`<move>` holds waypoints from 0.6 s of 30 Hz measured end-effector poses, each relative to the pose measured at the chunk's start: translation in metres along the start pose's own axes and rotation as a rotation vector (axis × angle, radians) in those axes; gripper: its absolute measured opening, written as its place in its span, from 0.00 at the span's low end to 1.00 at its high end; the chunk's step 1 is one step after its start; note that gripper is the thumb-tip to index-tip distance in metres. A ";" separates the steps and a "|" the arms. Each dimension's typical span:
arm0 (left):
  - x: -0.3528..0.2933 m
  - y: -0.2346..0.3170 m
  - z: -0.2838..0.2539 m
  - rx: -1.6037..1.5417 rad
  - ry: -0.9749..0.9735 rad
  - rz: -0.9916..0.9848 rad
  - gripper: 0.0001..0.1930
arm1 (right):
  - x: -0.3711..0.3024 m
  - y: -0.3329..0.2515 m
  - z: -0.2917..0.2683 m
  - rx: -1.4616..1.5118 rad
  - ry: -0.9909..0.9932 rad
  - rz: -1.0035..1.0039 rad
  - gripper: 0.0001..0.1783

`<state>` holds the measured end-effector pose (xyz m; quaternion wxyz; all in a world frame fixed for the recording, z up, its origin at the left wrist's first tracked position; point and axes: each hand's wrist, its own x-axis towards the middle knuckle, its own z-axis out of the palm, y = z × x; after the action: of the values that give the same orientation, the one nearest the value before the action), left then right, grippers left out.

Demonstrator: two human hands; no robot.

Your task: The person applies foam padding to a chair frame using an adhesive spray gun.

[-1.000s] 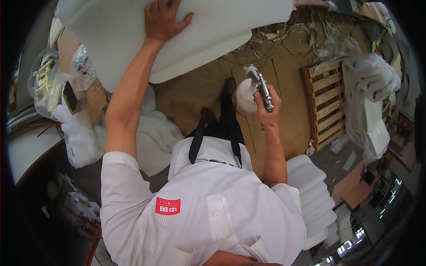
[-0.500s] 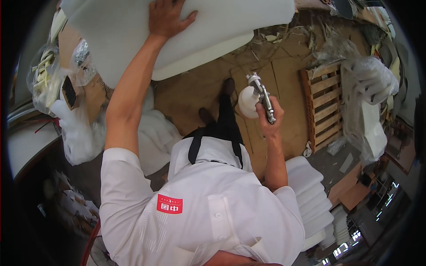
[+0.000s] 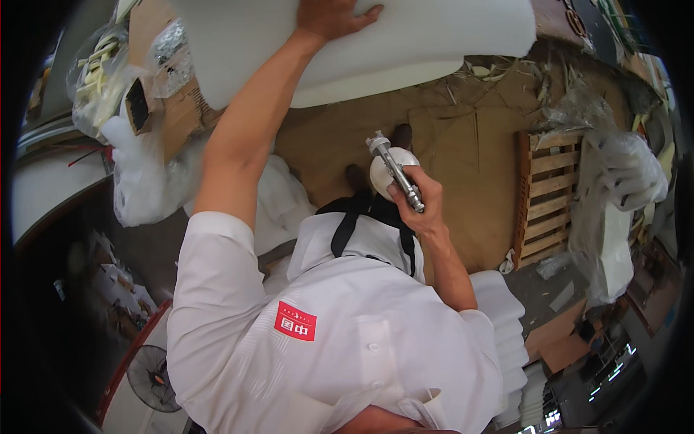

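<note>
My left hand (image 3: 331,17) lies on a thick white foam sheet (image 3: 455,32) at the top of the view, thumb stretched out to the right. Its other fingers run partly out of the picture. In my right hand (image 3: 425,201) is a metal spray gun (image 3: 396,170) with a round whitish cup beneath it. The gun hangs in front of my waist, over my feet, its nozzle end pointing up and left toward the foam and apart from it. My right fingers wrap round its handle.
A wooden pallet (image 3: 522,195) stands at the right beside a plastic-wrapped bundle (image 3: 627,170). Stacked white foam (image 3: 500,300) is by my right elbow. Cardboard (image 3: 182,119) and a clear bag of foam scraps (image 3: 97,69) are at the left. A fan (image 3: 154,376) stands lower left.
My right hand has drawn the spray gun left and closer to my body, from beside my feet to over them. My left hand stays on the foam while the whole view has shifted.
</note>
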<state>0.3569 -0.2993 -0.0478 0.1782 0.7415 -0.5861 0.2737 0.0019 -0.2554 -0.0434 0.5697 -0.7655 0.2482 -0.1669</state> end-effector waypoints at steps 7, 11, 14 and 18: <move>0.000 -0.001 -0.003 0.018 0.027 0.015 0.37 | 0.021 -0.004 0.029 0.039 -0.151 -0.038 0.15; -0.001 0.000 -0.003 -0.002 0.013 0.003 0.37 | 0.027 0.002 0.038 0.051 -0.189 -0.107 0.16; -0.003 0.001 -0.003 0.006 0.019 0.004 0.38 | 0.027 0.004 0.037 0.023 -0.203 -0.050 0.16; -0.003 0.000 -0.001 0.018 0.017 0.011 0.38 | 0.027 0.012 0.019 0.008 -0.165 0.019 0.16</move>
<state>0.3561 -0.2962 -0.0489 0.1750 0.7375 -0.5863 0.2861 0.0317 -0.2588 -0.0610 0.5930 -0.7718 0.2071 -0.0989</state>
